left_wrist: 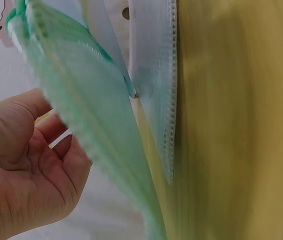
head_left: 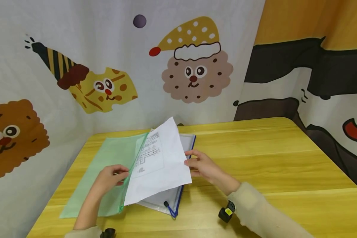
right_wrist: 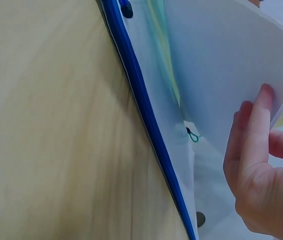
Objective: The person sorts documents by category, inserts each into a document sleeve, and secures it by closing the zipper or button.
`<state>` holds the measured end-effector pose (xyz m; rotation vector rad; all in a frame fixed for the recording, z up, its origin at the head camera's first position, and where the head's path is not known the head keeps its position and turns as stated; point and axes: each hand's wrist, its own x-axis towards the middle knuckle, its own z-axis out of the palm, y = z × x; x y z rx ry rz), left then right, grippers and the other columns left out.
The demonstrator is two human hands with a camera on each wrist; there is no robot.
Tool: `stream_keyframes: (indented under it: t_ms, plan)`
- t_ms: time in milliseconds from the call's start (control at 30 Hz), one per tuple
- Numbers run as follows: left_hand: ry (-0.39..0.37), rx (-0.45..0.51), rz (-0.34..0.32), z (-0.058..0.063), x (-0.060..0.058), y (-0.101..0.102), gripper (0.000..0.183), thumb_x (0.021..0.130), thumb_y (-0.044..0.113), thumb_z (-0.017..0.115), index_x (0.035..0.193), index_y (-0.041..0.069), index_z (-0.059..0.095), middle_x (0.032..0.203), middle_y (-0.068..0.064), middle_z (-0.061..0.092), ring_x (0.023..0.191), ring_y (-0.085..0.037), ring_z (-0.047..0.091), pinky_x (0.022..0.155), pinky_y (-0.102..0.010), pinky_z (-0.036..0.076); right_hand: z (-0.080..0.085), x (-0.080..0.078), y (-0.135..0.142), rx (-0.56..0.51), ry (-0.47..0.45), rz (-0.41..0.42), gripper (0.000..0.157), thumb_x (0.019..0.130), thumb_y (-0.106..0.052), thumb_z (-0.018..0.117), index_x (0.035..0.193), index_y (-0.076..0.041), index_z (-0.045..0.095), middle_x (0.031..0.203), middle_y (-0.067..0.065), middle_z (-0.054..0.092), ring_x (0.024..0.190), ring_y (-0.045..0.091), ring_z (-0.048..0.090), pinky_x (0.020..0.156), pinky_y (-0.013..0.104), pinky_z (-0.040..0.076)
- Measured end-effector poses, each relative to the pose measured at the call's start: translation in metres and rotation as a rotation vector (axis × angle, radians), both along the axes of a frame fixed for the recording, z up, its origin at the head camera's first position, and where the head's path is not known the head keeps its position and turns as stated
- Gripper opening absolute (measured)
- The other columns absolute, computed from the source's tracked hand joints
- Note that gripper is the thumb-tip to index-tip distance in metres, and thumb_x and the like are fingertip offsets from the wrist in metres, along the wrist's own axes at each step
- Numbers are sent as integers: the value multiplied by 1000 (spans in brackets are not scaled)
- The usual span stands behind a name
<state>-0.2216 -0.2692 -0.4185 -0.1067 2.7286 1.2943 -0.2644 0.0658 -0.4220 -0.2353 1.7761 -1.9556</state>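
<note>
In the head view, a translucent green zip folder [head_left: 119, 150] lies toward the left of the table, its near edge lifted. My left hand [head_left: 110, 180] grips that edge with curled fingers; in the left wrist view the folder [left_wrist: 91, 115] hides the fingertips. White paper [head_left: 169, 158] with printed text and a line drawing slants out of the folder's opening. My right hand [head_left: 205, 167] pinches the paper's right edge, with fingers on its underside in the right wrist view. Beneath the paper lies a clear zip folder with a blue edge [head_left: 179, 198].
The wood-grain table [head_left: 270, 155] extends to the right of the folders. A blue zipper cord [head_left: 170, 210] hangs at the clear folder's near corner. Behind the table hangs a curtain [head_left: 113, 43] with cartoon figures. Wrist cameras [head_left: 226, 213] sit near both sleeves.
</note>
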Motion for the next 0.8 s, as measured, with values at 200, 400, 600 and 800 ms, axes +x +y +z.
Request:
stream_keyframes:
  t_ms: [200,400,600,800]
  plan:
    - [-6,16,-5,1,0,6,22,90,12,62,106,-4,64,93,-13,63,76,-17,62,69,-32,58,-1,4,-8,-19,-10,3,37,95,-5,52,130,0,41,101,12,64,85,17,65,80,40,57]
    - [-7,23,-7,0,-1,7,21,90,11,62,105,-3,64,91,-12,63,73,-16,62,69,-31,58,4,4,-6,-27,-11,-3,36,96,-5,50,130,-1,42,100,10,63,85,18,64,77,38,58]
    - [-6,29,-2,1,-1,4,22,90,11,62,107,-4,63,92,-12,62,73,-16,62,69,-30,58,10,1,3,-4,-14,-16,37,97,-6,48,133,-3,41,107,13,62,87,18,64,74,36,58]
    - [-1,29,-14,2,0,1,24,91,13,62,108,-4,63,92,-12,62,74,-16,62,70,-31,58,11,0,6,-8,-29,-7,38,97,-6,47,134,-4,39,107,13,63,85,18,64,72,33,58]
